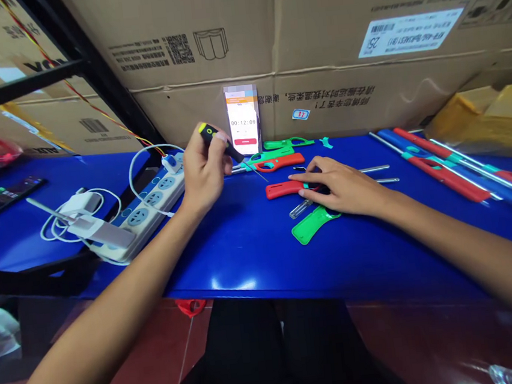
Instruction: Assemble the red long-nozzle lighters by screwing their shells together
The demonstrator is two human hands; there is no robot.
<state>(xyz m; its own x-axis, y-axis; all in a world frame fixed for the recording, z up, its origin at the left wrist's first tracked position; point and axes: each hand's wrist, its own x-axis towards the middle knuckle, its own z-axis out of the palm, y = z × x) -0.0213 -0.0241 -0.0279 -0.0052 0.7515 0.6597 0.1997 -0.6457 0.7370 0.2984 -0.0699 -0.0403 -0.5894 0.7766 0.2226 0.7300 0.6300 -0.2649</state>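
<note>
My left hand (206, 171) is closed round the black and yellow handle of a screwdriver (227, 145). Its thin shaft slants down to the right, with the tip above the table near a red lighter handle (283, 189). Fingers of my right hand (334, 185) rest on the right end of that red handle, pressing it on the blue table. Just below it lie a clear lighter tank (300, 207) and a green handle shell (313, 225). Metal tubes (376, 169) stick out beyond my right hand. Green and orange handle parts (280, 162) lie behind.
A phone (244, 121) showing a timer leans on the cardboard box (197, 53). At left are a power strip (154, 197) and white cables. Several red and blue lighters (449, 176) lie at right. The table's front edge (266, 296) runs above my legs.
</note>
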